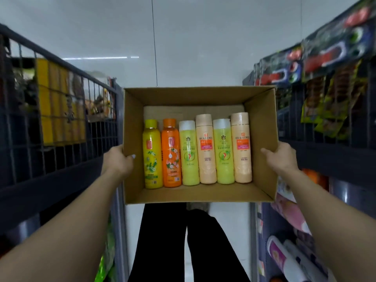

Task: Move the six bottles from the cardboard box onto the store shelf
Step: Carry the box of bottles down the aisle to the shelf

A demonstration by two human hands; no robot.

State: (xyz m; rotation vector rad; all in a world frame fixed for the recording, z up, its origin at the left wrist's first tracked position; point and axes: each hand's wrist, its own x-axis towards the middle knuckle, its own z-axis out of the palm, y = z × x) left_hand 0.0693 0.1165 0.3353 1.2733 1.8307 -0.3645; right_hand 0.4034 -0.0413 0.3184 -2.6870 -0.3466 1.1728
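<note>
Both hands [118, 159] [281, 157] clasp cardboard box [199, 96] sides.

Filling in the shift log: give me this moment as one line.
stage: carrying | left hand: grips box side | right hand: grips opposite side | bottles: six lying in box | shelved: none

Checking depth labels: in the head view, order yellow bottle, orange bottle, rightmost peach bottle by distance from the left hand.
From the left hand:
1. yellow bottle, leftmost in the cardboard box
2. orange bottle, just right of it
3. rightmost peach bottle, by the far wall
</note>
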